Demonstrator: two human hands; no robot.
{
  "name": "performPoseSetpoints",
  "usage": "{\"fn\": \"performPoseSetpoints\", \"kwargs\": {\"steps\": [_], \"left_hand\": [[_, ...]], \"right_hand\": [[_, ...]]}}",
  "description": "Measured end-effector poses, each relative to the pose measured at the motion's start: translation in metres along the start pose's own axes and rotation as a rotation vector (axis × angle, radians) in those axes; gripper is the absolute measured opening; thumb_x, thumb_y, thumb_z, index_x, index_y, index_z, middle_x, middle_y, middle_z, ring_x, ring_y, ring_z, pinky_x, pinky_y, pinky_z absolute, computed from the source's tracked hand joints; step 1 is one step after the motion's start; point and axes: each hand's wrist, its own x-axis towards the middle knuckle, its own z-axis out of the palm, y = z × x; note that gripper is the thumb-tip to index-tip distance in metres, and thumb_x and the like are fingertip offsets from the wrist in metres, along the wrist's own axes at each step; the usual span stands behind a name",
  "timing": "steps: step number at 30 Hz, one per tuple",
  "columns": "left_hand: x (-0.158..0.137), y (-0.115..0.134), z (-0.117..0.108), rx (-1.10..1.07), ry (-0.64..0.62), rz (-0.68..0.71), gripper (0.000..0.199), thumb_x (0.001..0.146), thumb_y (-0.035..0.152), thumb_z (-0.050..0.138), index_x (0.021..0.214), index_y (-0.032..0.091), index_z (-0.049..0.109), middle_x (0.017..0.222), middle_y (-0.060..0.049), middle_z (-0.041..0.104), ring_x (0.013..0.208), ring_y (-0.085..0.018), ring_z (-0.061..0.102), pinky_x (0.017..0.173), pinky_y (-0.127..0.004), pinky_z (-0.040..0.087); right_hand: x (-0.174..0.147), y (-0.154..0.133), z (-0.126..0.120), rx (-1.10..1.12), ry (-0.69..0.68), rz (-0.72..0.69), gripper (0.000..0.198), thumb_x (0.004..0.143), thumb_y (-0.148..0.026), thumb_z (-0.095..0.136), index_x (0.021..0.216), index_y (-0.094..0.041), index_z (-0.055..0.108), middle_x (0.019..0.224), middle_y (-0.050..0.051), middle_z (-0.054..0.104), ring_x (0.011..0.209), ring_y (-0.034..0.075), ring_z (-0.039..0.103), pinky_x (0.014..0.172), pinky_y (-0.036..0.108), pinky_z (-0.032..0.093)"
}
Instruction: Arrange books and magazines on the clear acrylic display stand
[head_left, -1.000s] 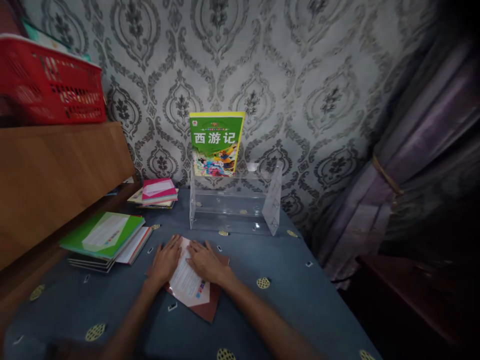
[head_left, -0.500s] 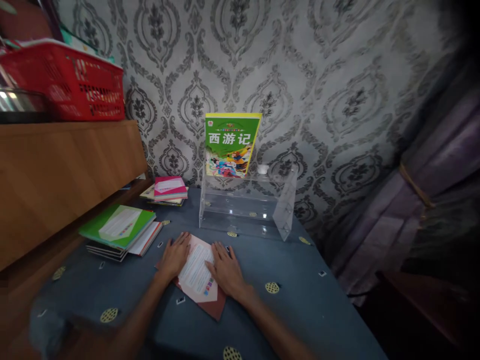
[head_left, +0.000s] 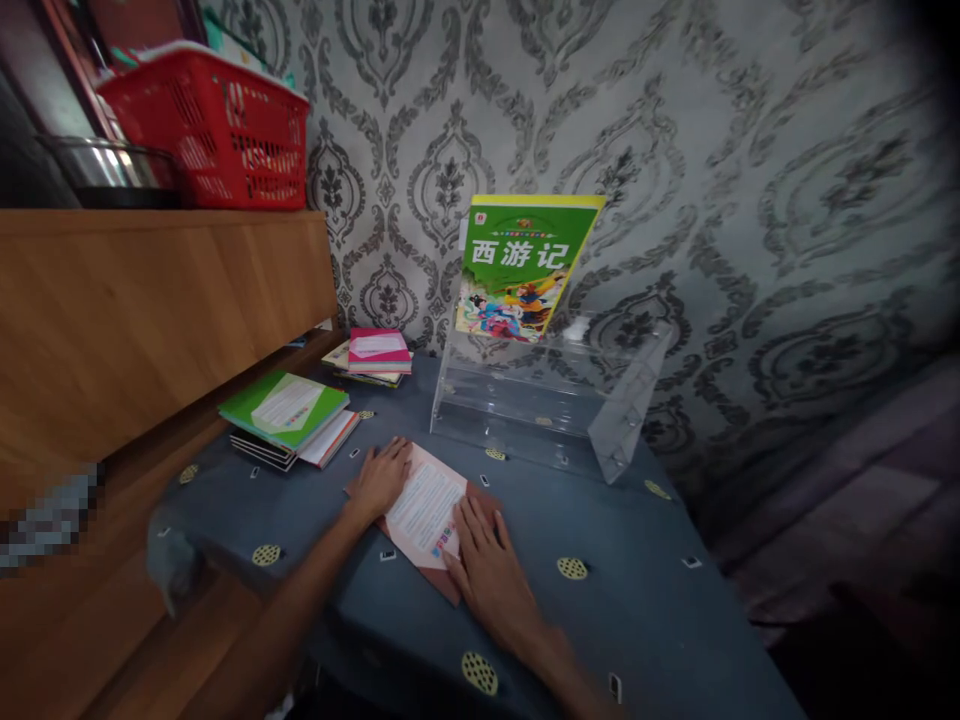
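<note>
A thin reddish-brown book (head_left: 427,510) with a pale text panel lies flat on the table. My left hand (head_left: 382,478) rests on its upper left side, fingers stretched out. On its right side lies my right hand (head_left: 491,560), flat with the fingers spread. Behind the book stands a clear acrylic rack (head_left: 517,410) with stepped tiers. A green and yellow picture book (head_left: 521,265) leans upright in the rack's top tier, at its left.
Left of my hands is a stack of books with a green one (head_left: 289,405) on top. Behind it sits a smaller pile topped by a pink book (head_left: 379,348). A wooden cabinet (head_left: 165,320) at the left bears a red basket (head_left: 247,140) and a metal bowl (head_left: 112,165).
The view has turned left, so the scene sits further right. My right hand has slid down along the brown book's right side. Both hands still lie on it.
</note>
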Motion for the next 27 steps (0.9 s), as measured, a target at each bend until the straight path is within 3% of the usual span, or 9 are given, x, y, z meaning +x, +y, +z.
{"fn": "performPoseSetpoints", "kwargs": {"steps": [7,13,21,24,27], "left_hand": [[-0.002,0.0,-0.001,0.027,0.034,0.013,0.042,0.102,0.02,0.034,0.14,0.016,0.052,0.151,-0.014,0.053,0.141,-0.025,0.048,0.113,-0.052,0.039],[-0.01,-0.001,0.002,-0.005,0.09,0.102,0.033,0.101,0.021,0.04,0.122,0.018,0.064,0.143,-0.014,0.06,0.134,-0.026,0.054,0.113,-0.049,0.039],[-0.053,0.015,0.025,-0.099,0.054,0.333,0.045,0.103,0.037,0.041,0.146,0.025,0.047,0.157,-0.009,0.046,0.149,-0.022,0.035,0.12,-0.047,0.032],[-0.053,-0.001,0.032,-0.062,0.069,0.32,0.049,0.103,0.041,0.04,0.149,0.024,0.045,0.158,-0.011,0.044,0.149,-0.024,0.037,0.119,-0.05,0.034],[-0.04,-0.029,0.035,-0.03,0.081,0.28,0.05,0.103,0.039,0.039,0.15,0.023,0.044,0.159,-0.011,0.043,0.149,-0.025,0.036,0.119,-0.05,0.035]], "right_hand": [[-0.011,-0.018,-0.015,0.069,-0.136,-0.167,0.056,0.103,-0.042,0.048,0.156,-0.028,0.037,0.16,0.009,0.039,0.15,0.031,0.032,0.122,0.063,0.022],[-0.01,-0.024,-0.03,0.078,-0.224,-0.151,0.053,0.102,-0.04,0.05,0.153,-0.03,0.042,0.161,0.007,0.037,0.151,0.032,0.03,0.12,0.066,0.023],[-0.009,-0.027,-0.035,0.137,-0.254,-0.107,0.058,0.099,-0.038,0.055,0.154,-0.033,0.038,0.163,0.006,0.035,0.152,0.033,0.028,0.12,0.069,0.019],[-0.011,-0.021,-0.03,0.145,-0.276,-0.143,0.06,0.098,-0.041,0.056,0.155,-0.032,0.038,0.162,0.006,0.035,0.151,0.034,0.028,0.12,0.068,0.02],[-0.013,-0.008,-0.016,0.11,-0.207,-0.218,0.064,0.097,-0.046,0.057,0.155,-0.032,0.037,0.161,0.008,0.037,0.15,0.034,0.032,0.119,0.065,0.024]]}}
